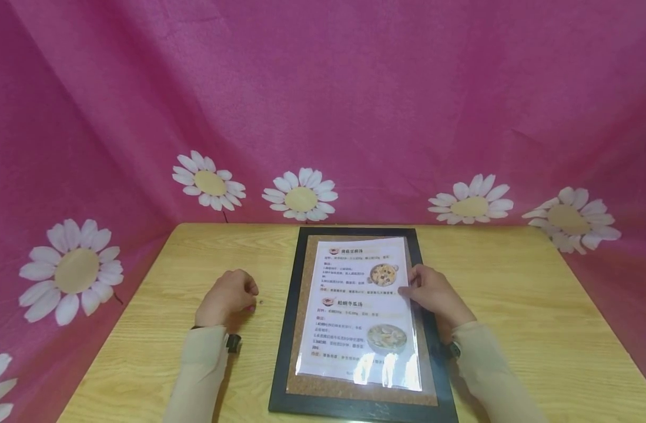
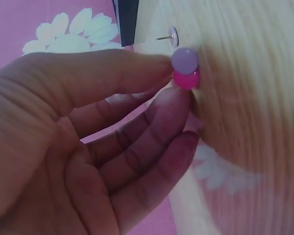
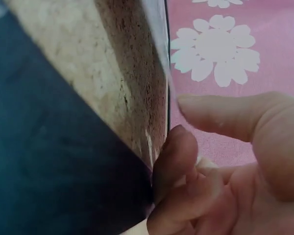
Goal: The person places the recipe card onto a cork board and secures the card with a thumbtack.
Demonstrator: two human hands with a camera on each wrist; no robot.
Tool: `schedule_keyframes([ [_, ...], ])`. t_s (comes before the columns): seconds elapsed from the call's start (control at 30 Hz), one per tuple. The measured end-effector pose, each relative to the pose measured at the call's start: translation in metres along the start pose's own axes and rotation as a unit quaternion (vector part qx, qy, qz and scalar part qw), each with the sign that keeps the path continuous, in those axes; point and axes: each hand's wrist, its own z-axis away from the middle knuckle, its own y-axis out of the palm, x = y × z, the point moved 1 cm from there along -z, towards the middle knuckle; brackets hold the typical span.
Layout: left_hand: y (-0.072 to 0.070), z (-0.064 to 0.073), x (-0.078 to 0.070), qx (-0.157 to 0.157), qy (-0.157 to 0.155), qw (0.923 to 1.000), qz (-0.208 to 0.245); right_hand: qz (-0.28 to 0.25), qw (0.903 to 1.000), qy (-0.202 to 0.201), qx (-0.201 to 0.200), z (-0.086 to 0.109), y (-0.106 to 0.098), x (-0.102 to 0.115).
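A laminated recipe sheet (image 1: 349, 346) with printed text and soup pictures lies over a black-framed cork board (image 1: 312, 385). My right hand (image 1: 434, 294) pinches the sheet's right edge between thumb and fingers, and in the right wrist view that edge stands off the cork (image 3: 88, 54). To the left of the board, my left hand (image 1: 230, 296) is low over the table with curled fingers. At its thumb and fingertips are a purple thumbtack (image 2: 184, 60) and a pink thumbtack (image 2: 188, 80), seemingly pinched. Another purple thumbtack (image 2: 174, 36) lies just beyond on the table.
The light wooden table (image 1: 539, 294) carries the board near its middle. Behind and at the sides hangs a pink curtain (image 1: 354, 106) with large white daisies. Glare covers part of the sheet's lower end.
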Motion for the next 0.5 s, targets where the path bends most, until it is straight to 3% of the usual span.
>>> schedule_keyframes([
  [0.13,-0.002,0.001,-0.0002,-0.003,-0.003,1.0,-0.008,0.053,0.9985,-0.013,-0.009,-0.0012,-0.0007,0.0006],
  [0.5,-0.0014,0.0004,0.0006,-0.009,-0.005,0.9999,-0.01,0.059,0.9982,0.002,0.001,-0.0041,-0.0013,-0.0029],
])
